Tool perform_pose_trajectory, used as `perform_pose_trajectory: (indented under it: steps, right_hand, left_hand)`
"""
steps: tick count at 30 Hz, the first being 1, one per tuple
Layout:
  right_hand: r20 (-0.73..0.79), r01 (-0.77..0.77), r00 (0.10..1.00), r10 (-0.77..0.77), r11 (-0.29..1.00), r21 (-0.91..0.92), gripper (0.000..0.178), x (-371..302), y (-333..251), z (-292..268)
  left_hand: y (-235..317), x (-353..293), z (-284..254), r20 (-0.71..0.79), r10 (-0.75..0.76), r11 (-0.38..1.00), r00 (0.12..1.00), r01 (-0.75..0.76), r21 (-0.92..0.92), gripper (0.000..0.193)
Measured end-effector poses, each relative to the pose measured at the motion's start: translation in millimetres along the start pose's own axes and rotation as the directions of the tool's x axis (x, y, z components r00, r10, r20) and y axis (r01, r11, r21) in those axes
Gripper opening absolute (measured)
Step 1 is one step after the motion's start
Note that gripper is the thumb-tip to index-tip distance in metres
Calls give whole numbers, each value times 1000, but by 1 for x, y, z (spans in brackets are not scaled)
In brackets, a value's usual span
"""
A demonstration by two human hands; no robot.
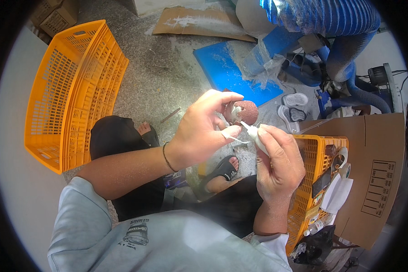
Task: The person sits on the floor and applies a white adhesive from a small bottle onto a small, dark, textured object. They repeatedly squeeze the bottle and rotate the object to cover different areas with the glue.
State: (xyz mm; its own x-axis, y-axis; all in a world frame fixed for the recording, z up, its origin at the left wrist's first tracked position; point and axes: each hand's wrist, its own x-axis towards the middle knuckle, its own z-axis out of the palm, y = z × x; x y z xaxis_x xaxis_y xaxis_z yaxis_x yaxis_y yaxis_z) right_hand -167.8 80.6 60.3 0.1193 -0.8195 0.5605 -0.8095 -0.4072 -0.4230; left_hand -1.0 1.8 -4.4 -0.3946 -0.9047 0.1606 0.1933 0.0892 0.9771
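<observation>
In front of my chest, my left hand [204, 124] is closed on a reddish-brown, rough-surfaced round piece [248, 112] with a pale, uneven patch on its left side. Pinched in the fingers of my right hand [280, 158] is a small white squeeze bottle [254, 132], much of it covered by the fingers. Its narrow nozzle points up and left, at the lower edge of the round piece; I cannot tell whether it touches. A thin white strip [237, 138] curves between my left thumb and the bottle. Pale dust speckles both hands and forearms.
Yellow crates [84, 99] stand at the left; another yellow crate [309, 149] at the right holds paper and small items. Beside it rises a cardboard sheet [376, 172]. A blue board [233, 72], slippers [296, 99] and blue ribbed hoses [324, 18] lie ahead. My feet are below my hands.
</observation>
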Motion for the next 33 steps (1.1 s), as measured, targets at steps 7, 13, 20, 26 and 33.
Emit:
perform_pose_trajectory:
  steps: [7,13,20,26,33]
  right_hand:
    - [-3,-11,1000,11,1000,9,37,0,0,-1]
    - [-14,-21,1000,21,1000,15,37,1,-1,-2]
    - [-2,-16,1000,16,1000,7,36,0,-1,-1]
    - [-3,-13,1000,13,1000,4,37,0,-2,-1]
    - [1,-18,1000,18,1000,12,39,0,-2,-1]
  left_hand:
    - [2,-1,2,-9,-7,1000,1000,7,-12,50]
    - [4,-1,1,1,-2,1000,1000,2,-6,50]
    - [4,-1,1,0,-14,999,1000,14,-30,49]
    - [2,-1,1,2,2,1000,1000,-2,-16,50]
    - [-1,-1,2,8,-17,999,1000,17,-27,50]
